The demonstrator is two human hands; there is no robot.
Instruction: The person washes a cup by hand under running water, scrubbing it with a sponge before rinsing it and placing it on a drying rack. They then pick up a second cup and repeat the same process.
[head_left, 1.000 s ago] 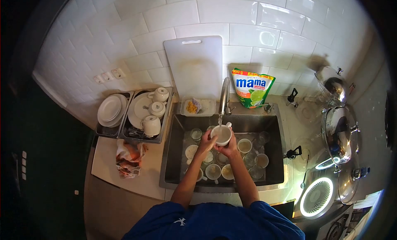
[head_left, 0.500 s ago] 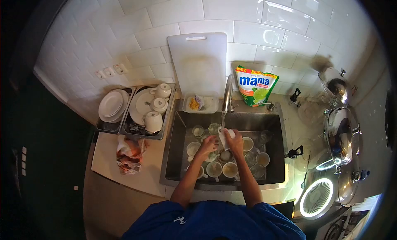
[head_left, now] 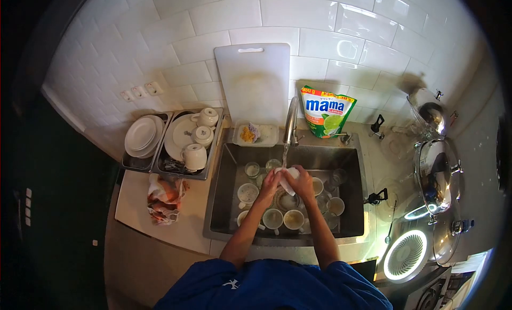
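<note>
left hand (head_left: 268, 183) has joined right hand (head_left: 304, 183) on cup (head_left: 288, 176).

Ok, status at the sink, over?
Gripping white cup: left hand, right hand. Held under faucet stream. Below, other cups crowd sink.

Two hands (head_left: 269, 182) (head_left: 305, 183), one held cup (head_left: 288, 177), one faucet (head_left: 290, 120).

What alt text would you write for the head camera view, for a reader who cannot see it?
Seen from above, a person's left hand and right hand hold a white cup under a running tap over a sink full of cups. White crockery stands in racks to the left.
</note>
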